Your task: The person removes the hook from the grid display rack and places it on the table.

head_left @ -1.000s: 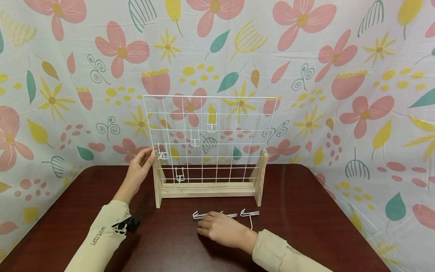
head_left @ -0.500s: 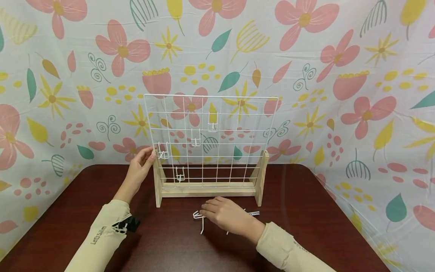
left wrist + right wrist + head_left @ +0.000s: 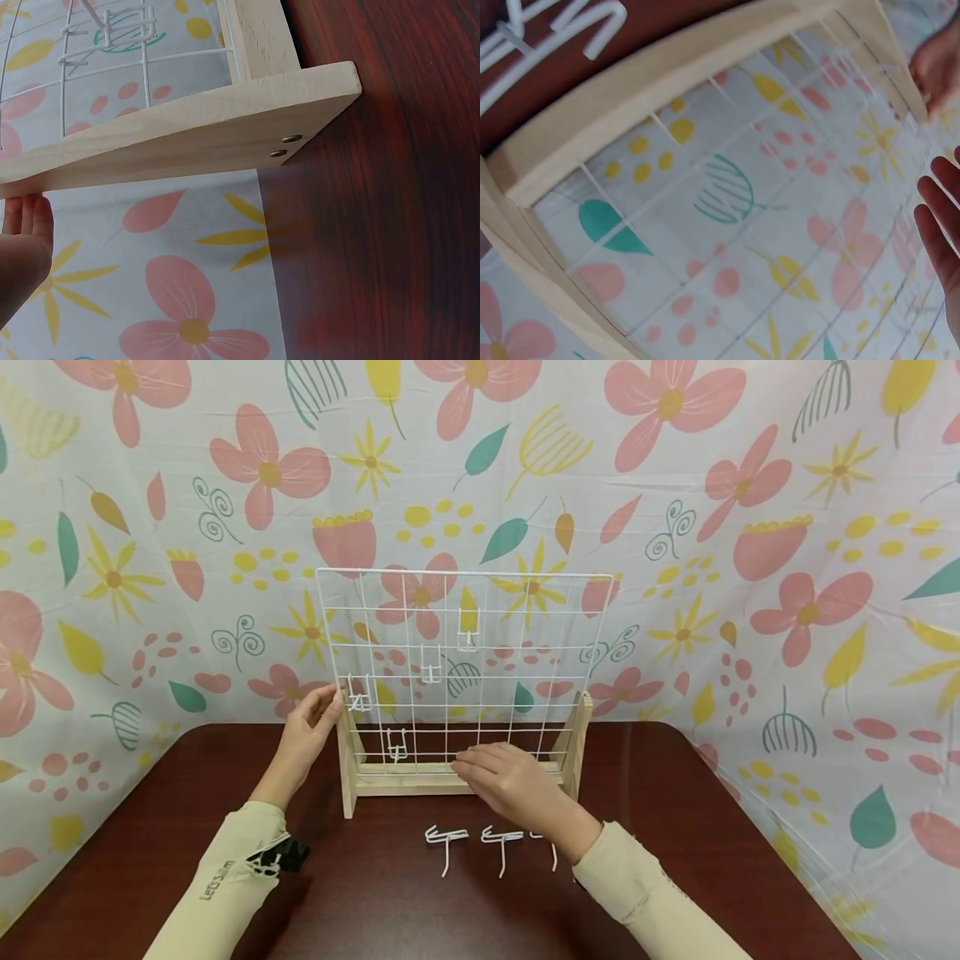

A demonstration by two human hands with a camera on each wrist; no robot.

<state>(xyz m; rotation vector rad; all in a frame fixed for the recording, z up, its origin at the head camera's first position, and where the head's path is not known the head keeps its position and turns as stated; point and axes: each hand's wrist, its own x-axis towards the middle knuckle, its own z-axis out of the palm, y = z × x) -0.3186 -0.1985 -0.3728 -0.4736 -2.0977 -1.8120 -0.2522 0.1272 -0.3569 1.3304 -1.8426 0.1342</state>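
Left grip [image 3: 303, 722] has hold of the wooden stand [image 3: 420, 786], right grip [image 3: 510, 783] is empty, fingers pretty straight, near three white hooks [image 3: 502, 837].

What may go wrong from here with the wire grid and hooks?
The right hand is near the wire grid and might bump hung hooks loose.

In the head view, the right wrist partly hides one loose hook; lowering it may sweep the hook aside.

The left hand holds only the left upright, so the wooden stand might twist if pushed.
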